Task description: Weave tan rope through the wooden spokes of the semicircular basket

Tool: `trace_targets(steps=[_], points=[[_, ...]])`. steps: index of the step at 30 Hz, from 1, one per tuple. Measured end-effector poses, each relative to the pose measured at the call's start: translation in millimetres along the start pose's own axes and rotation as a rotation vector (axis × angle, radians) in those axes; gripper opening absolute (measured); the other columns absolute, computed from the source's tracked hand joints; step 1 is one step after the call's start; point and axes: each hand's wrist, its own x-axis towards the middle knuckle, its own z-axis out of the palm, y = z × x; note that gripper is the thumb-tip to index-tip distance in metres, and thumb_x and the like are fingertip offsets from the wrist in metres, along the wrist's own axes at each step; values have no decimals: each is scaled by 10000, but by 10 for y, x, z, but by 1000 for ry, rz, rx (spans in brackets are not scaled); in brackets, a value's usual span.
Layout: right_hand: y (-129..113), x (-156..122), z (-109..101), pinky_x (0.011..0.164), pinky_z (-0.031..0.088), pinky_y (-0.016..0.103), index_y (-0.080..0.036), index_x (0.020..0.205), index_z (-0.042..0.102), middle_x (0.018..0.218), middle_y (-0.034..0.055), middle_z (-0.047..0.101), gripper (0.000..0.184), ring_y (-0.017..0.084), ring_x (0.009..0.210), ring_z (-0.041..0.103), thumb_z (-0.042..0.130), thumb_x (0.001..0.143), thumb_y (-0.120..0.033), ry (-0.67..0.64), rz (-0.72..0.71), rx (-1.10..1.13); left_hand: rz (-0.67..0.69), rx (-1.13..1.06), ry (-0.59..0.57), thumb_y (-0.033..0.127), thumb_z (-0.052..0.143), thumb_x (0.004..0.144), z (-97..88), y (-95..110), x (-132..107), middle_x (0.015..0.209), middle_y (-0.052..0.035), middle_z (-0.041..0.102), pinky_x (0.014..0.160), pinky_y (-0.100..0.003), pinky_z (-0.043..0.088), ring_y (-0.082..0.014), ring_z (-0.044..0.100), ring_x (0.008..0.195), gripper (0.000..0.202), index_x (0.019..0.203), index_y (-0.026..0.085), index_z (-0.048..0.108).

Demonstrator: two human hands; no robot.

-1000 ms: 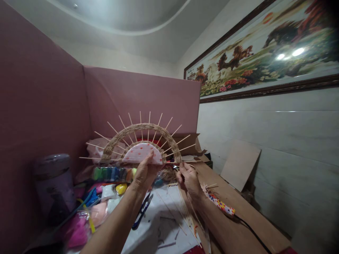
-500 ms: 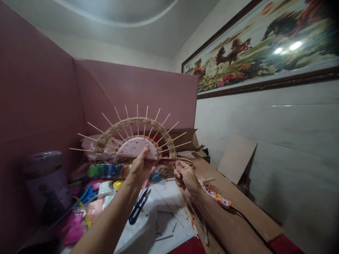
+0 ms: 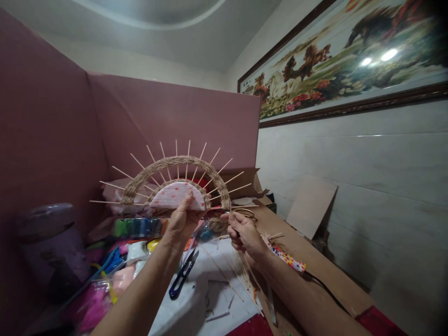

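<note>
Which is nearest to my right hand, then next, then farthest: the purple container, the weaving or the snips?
From the right hand, in the head view:
1. Weaving: its right end is beside the fingertips.
2. Snips: lower left of that hand.
3. Purple container: far left.

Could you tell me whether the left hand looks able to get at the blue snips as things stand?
Probably not without letting go: the left hand holds the half-round woven piece, though the snips lie uncovered on the white sheet.
</note>
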Motion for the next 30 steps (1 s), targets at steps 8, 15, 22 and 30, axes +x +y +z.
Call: trace_targets(steps=[8,15,22,30], points=[[-56,9,-55,315,88,143,-193,870,569,424,-114,326,327,20,335,142,600,716,-479,14,44,-117,-37,-38,52,112,526,790,7,33,-7,717,-36,678,684,-325,551,-158,652,692,66,796,148,582],[-123,58,-231,342,149,171,-145,702,609,471,-69,392,271,28,375,211,641,701,-414,144,-216,-355,-117,-50,103,73,525,770,39,89,-35,746,-57,688,622,-283,558,-156,654,675,126,866,131,584],[-223,31,-556,577,417,248,-154,760,622,687,32,606,254,154,644,538,542,787,-394,318,-596,-654,-166,-4,158,50,556,729,61,108,-46,698,-49,683,578,-262,563,-147,646,597,160,867,122,592],[-289,-128,-672,576,404,233,-166,782,610,651,5,585,217,134,599,532,521,812,-362,603,-848,-926,-167,70,182,40,547,725,71,121,-48,655,-45,671,547,-239,555,-138,635,561,130,827,108,588]])
